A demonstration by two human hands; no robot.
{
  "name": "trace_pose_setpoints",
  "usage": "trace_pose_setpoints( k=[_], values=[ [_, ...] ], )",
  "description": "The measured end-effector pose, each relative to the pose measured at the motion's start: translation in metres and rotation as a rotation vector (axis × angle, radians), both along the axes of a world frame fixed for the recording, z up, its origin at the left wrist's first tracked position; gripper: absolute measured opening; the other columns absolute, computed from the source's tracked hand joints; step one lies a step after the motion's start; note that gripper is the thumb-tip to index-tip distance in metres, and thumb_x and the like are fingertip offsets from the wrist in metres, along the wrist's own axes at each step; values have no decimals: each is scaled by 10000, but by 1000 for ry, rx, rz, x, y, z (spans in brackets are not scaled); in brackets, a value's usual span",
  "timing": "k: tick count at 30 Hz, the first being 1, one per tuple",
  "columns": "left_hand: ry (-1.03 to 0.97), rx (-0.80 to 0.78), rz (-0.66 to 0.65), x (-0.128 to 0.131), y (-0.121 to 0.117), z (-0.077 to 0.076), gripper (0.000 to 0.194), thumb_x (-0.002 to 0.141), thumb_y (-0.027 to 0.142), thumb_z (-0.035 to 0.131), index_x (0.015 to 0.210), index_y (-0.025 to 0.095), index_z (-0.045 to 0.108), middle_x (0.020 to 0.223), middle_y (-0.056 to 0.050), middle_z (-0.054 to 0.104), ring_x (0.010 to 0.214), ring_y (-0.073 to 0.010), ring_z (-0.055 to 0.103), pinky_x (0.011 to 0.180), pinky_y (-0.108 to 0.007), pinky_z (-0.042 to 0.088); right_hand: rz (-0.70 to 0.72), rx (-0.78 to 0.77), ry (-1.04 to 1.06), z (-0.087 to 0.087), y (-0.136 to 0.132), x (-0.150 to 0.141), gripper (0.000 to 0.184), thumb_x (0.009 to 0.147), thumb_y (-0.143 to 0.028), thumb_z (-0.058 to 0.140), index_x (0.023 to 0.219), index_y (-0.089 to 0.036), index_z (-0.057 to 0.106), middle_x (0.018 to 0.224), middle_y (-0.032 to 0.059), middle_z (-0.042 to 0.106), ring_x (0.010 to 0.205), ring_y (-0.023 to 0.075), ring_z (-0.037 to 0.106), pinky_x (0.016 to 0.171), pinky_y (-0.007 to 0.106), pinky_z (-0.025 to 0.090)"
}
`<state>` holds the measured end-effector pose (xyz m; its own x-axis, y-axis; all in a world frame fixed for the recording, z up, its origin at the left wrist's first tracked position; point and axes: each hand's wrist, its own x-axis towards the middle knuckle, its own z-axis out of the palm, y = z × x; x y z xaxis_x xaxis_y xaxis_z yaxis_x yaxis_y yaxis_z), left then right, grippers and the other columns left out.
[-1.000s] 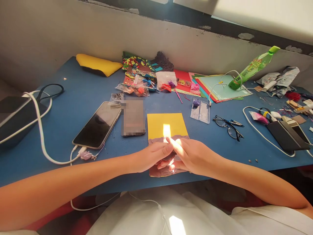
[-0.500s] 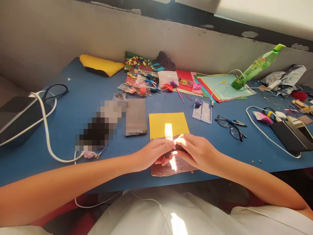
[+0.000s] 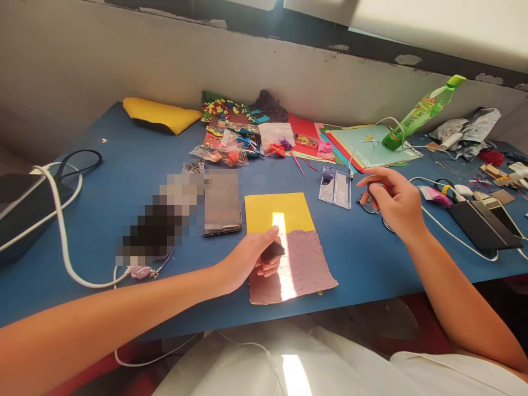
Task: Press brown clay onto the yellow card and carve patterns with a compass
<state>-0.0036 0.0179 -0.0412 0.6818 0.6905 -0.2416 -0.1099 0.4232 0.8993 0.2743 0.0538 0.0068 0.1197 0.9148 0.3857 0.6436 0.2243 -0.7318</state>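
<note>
My left hand [image 3: 251, 261] is curled around a dark lump of modelling clay [image 3: 273, 251], thumb stretched out along its top. Beneath it lies a yellow card [image 3: 274, 212], its near half covered by a thin, uneven layer of mauve clay [image 3: 311, 261]. Off to the right, my right hand [image 3: 394, 201] is raised over the table with its fingers bent together in a pinch. Something small and dark shows at those fingertips, too unclear to name. That hand partly covers a pair of glasses [image 3: 368, 204].
A clear plastic case [image 3: 341, 188] lies open beyond the card, with a smartphone [image 3: 223, 201] to its left. Craft packets [image 3: 231, 148], coloured paper sheets [image 3: 355, 144] and a green bottle [image 3: 424, 118] line the back. White cables [image 3: 66, 236] cross the blue table [image 3: 136, 148].
My hands have come apart. The right one has lifted away to the right, over the glasses, while the left stays above the card with the dark clay now showing. The view has shifted slightly.
</note>
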Motion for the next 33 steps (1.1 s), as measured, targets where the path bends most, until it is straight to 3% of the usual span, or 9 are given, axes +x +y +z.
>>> trace_pose_setpoints(
  k=[4, 9, 12, 15, 19, 22, 26, 30, 33],
  values=[
    [-17, -61, 14, 0, 0, 1, 395, 862, 436, 494, 594, 149, 536, 529, -2, 498, 496, -102, 432, 496, -257, 292, -88, -88, 295, 7, 32, 13, 145, 756, -308, 615, 770, -166, 644, 647, 27, 621, 421, 92, 502, 340, 218, 280],
    [-91, -165, 70, -3, 4, 4, 98, 730, 230, 574, 740, 138, 608, 682, -17, 540, 646, -136, 519, 608, -273, 396, -46, -167, 354, -14, 63, 9, 555, 746, -629, 636, 451, -216, 411, 371, -63, 325, 323, 52, 278, 327, 219, 206],
    [-148, -119, 32, -6, 7, 3, 306, 808, 338, 515, 561, 158, 535, 583, -8, 465, 585, -128, 472, 614, -294, 387, -131, -149, 289, -37, 74, 5, 532, 825, -592, 563, 488, -226, 376, 415, -58, 346, 358, 75, 342, 368, 232, 301],
    [-149, -66, -51, -7, 9, 0, 603, 888, 511, 468, 395, 181, 362, 423, 19, 307, 437, -94, 360, 478, -283, 269, -212, -119, 211, -53, 76, -1, 291, 894, -377, 509, 658, -208, 487, 531, -37, 468, 469, 111, 471, 512, 264, 428],
    [-159, -84, -80, -7, 9, -1, 719, 828, 541, 607, 365, 174, 198, 351, 62, 129, 344, -37, 172, 408, -257, 92, -183, -77, 122, -58, 71, -6, 67, 868, -241, 491, 848, -211, 547, 647, -29, 544, 584, 132, 521, 621, 280, 434],
    [-164, -162, -61, -7, 10, 0, 741, 761, 538, 682, 381, 173, 161, 362, 73, 93, 344, -23, 128, 390, -239, 66, -189, -34, 60, -56, 70, -6, 132, 871, -326, 506, 830, -208, 551, 631, -26, 542, 568, 136, 519, 601, 281, 418],
    [-133, -211, -35, -7, 12, 0, 728, 726, 544, 713, 408, 185, 165, 383, 77, 109, 363, -24, 126, 395, -240, 61, -186, -61, 84, -52, 67, -5, 496, 838, -642, 486, 622, -199, 545, 504, -18, 490, 418, 111, 437, 485, 279, 365],
    [-104, -220, -45, -4, 13, 1, 596, 736, 613, 676, 493, 179, 348, 452, 73, 244, 409, -40, 219, 412, -230, 109, 7, -79, 215, -37, 40, -24, 682, 789, -811, 359, 574, -190, 540, 481, -6, 461, 351, 96, 420, 368, 254, 299],
    [-71, -227, -115, -3, 13, 2, 527, 724, 675, 640, 685, 168, 501, 529, 67, 360, 426, -51, 285, 407, -215, 136, 414, -58, 224, -23, 3, -53, 634, 845, -768, 319, 918, -197, 587, 744, 12, 544, 405, 80, 480, 343, 232, 317]
  ],
)
